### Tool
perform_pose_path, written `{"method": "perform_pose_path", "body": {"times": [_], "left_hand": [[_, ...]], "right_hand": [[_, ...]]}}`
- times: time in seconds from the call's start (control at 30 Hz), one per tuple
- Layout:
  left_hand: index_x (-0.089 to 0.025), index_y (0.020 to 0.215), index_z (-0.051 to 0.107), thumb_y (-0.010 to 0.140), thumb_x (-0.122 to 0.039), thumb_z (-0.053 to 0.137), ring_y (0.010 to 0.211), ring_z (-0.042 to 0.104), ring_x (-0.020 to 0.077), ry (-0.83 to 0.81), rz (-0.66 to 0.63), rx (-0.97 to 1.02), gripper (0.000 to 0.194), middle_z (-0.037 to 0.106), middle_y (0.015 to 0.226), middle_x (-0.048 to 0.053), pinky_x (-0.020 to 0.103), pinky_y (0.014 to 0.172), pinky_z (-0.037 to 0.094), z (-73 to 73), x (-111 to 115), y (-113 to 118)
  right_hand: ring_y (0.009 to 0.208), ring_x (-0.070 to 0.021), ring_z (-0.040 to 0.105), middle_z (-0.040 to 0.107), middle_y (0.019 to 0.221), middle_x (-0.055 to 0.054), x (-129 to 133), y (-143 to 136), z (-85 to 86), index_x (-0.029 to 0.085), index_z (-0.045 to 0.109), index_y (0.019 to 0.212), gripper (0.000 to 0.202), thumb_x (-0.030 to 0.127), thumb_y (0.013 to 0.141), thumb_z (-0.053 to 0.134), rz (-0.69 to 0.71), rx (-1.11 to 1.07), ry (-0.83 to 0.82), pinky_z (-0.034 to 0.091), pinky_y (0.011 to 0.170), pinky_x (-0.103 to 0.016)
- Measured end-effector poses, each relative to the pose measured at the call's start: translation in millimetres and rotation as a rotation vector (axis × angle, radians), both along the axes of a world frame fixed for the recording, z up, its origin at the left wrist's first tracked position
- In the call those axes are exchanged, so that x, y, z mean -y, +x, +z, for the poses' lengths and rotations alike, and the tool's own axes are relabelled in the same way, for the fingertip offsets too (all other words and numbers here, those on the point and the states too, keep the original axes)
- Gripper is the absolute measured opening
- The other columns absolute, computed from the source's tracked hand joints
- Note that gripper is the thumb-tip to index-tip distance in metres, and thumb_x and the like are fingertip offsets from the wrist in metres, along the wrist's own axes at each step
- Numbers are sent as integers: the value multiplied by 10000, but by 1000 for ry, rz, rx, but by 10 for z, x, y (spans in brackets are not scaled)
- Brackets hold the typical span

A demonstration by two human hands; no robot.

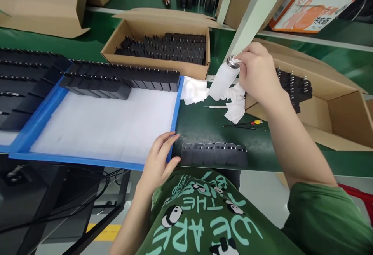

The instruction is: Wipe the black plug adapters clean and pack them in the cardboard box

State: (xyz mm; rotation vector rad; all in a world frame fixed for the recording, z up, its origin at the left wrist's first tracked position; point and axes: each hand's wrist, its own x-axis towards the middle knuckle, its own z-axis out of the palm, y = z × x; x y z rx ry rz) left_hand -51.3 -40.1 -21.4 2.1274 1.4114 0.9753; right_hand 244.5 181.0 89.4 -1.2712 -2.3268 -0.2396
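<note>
Two hands: right hand (256, 74) grip clamped on white bottle (223, 82), left hand (159, 160) open on blue tray (174, 111).

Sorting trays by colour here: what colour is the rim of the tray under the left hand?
Blue, around a white foam sheet; the tray shows in the head view.

left hand (159, 158) low and close to the body, palm down, fingers loosely spread and pointing up and to the right, bare forearm running back toward the chest; right hand (258, 74) raised farther out, knuckles up, fingers curled and pinched together at their tips, its bare forearm slanting down to a green short sleeve at the elbow
</note>
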Motion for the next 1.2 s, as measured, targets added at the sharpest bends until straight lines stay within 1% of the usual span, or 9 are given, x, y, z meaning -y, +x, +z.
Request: {"method": "perform_pose_path", "body": {"times": [0.13, 0.37, 0.53, 0.7, 0.83, 0.9, 1.0, 1.1, 1.2], "left_hand": [[-221, 1431, 445, 1042, -320, 364, 1273, 523, 267, -13, -26, 45, 410, 530, 1366, 144, 442, 1063, 450, 41, 19, -9], [-222, 1422, 436, 900, -424, 680, 1207, 549, 305, 38, -117, -47, 612, 581, 1308, 142, 456, 1028, 457, 82, -17, 13], [-219, 1407, 448, 829, -409, 781, 1185, 565, 309, 32, -130, -108, 693, 614, 1266, 140, 454, 1018, 457, 97, -25, 19], [-251, 1426, 434, 791, -432, 810, 1198, 558, 316, -31, -126, -122, 759, 619, 1277, 127, 477, 1022, 450, 88, -39, 14], [-293, 1472, 386, 795, -432, 806, 1254, 526, 311, -105, -151, -158, 808, 595, 1335, 111, 484, 1056, 436, 117, -65, 32], [-306, 1488, 363, 808, -422, 796, 1281, 507, 307, -137, -172, -182, 815, 583, 1359, 104, 484, 1072, 427, 142, -80, 43], [-305, 1484, 366, 815, -419, 791, 1305, 487, 303, -160, -199, -205, 801, 579, 1363, 99, 489, 1095, 410, 160, -101, 48], [-292, 1452, 413, 821, -427, 783, 1322, 471, 302, -179, -215, -234, 744, 577, 1364, 98, 492, 1113, 397, 146, -121, 29], [-279, 1441, 429, 839, -445, 761, 1341, 461, 305, -196, -231, -294, 707, 581, 1369, 101, 508, 1132, 372, 148, -133, 29]], "right_hand": [[1075, -201, 562, 589, 1073, -99, 78, -70, 77, 26, 683, 1047, 571, 419, 1053, 269, -85, 25, -88, 439, 849, -384], [1139, -288, 569, 569, 1152, -181, 177, -248, 217, 3, 666, 1127, 352, -43, 908, 395, -235, 160, -151, 478, 935, -444], [1168, -341, 555, 542, 1213, -244, 200, -299, 259, -58, 633, 1165, 374, -76, 887, 384, -278, 177, -200, 469, 953, -472], [1206, -311, 518, 519, 1261, -214, 163, -292, 255, -67, 607, 1162, 352, -51, 929, 344, -254, 140, -238, 428, 954, -427], [1215, -258, 506, 514, 1247, -147, 179, -249, 368, -82, 588, 1116, 342, -55, 911, 315, -245, 84, -276, 395, 937, -381], [1188, -210, 519, 526, 1211, -105, 375, -165, 440, -48, 601, 1131, 330, 5, 941, 336, -229, 4, -225, 390, 951, -354], [1088, -162, 554, 608, 1084, -82, 991, 8, 367, 43, 667, 1074, 258, 96, 976, 434, -48, -230, 11, 433, 956, -316], [998, -170, 582, 639, 1040, -111, 1729, 100, -5, 88, 672, 1096, 275, 8, 934, 466, 175, -262, -83, 531, 842, -299], [913, -199, 571, 635, 1009, -152, 2208, 51, -484, 17, 618, 1172, 302, -30, 916, 466, 192, -169, -203, 569, 784, -333]]}}
